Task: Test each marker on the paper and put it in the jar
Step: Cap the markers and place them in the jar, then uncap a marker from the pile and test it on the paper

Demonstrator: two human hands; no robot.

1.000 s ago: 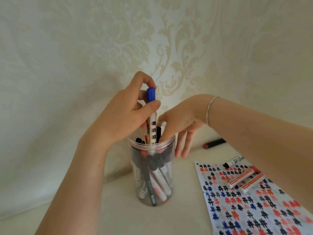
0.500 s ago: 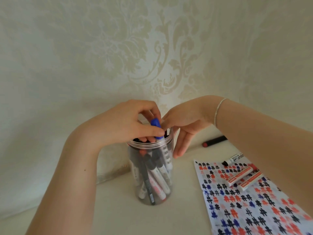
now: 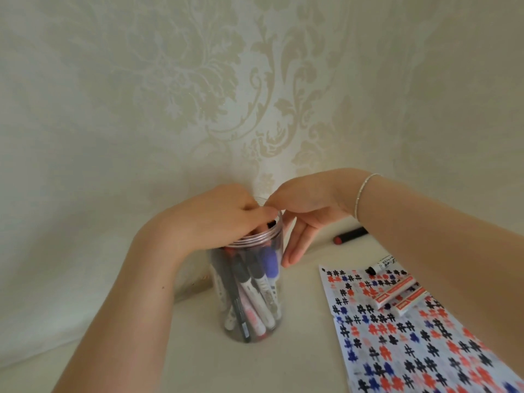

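We see the left hand (image 3: 224,219) over the mouth of the clear jar (image 3: 249,290), fingers curled down into the opening; whether its grip holds anything we cannot tell. Below it the blue-capped marker (image 3: 269,263) stands inside among other markers. The right hand (image 3: 306,214) touches the jar's rim, fingers loose. Right of both lies the marked paper (image 3: 397,336) on the desk (image 3: 283,370).

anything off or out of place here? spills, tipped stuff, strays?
No spills; the jar stands upright. One stray: a dark marker with a red end lies on the table by the wall, away from the paper, where the other loose markers lie.
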